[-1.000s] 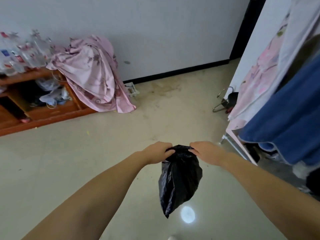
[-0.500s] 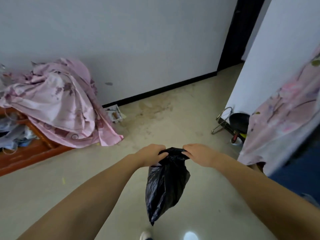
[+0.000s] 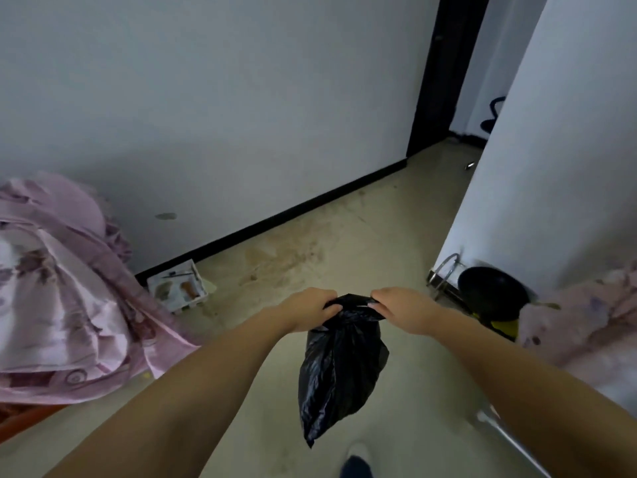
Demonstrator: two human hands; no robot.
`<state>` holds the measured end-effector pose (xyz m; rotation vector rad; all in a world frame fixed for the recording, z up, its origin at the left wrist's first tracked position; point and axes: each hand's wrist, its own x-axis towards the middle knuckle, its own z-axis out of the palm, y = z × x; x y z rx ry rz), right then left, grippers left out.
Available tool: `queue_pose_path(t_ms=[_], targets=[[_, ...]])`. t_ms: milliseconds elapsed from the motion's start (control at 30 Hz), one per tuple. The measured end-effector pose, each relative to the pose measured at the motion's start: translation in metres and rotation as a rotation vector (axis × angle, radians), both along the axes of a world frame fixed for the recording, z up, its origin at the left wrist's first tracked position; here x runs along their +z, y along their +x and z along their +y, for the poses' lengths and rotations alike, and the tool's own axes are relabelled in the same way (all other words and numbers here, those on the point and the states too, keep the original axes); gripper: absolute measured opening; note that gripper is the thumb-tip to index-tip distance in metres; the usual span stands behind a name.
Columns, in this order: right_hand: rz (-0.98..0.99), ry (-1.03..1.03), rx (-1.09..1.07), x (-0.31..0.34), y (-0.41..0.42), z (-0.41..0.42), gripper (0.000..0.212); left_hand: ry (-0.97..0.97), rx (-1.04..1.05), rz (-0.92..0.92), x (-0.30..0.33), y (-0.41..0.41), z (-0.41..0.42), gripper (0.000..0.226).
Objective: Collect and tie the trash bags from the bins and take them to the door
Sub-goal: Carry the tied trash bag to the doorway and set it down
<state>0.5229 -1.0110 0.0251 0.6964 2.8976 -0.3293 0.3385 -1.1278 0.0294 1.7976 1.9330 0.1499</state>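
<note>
Above beige floor (image 3: 396,243), both hands pinch hanging trash bag (image 3: 339,370) top.

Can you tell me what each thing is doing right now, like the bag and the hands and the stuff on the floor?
Black plastic trash bag: hanging in the air, top bunched between both hands.
Left hand: gripping the bag's top.
Right hand: gripping the bag's top.
Pink flowered cloth: crumpled in a heap.
White tray: on the floor by the wall, stained.
Black round pan: on the floor by the white wall.
Dark doorway: open.
</note>
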Motion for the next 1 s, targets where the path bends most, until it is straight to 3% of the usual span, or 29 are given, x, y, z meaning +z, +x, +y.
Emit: queue_pose_path(t_ms=[233, 433, 1000], targets=[[0.008, 0.012, 0.012, 0.007, -0.061, 0.162, 0.027, -0.018, 0.018, 0.002, 0.003, -0.059, 0.161, 0.023], [0.021, 0.005, -0.024, 0.011, -0.113, 0.290, 0.028, -0.005, -0.053, 0.079, 0.008, -0.116, 0.293, 0.023], [-0.062, 0.057, -0.247, 0.014, -0.276, 0.620, 0.036, -0.016, -0.298, 0.085, -0.011, -0.296, 0.683, 0.028]])
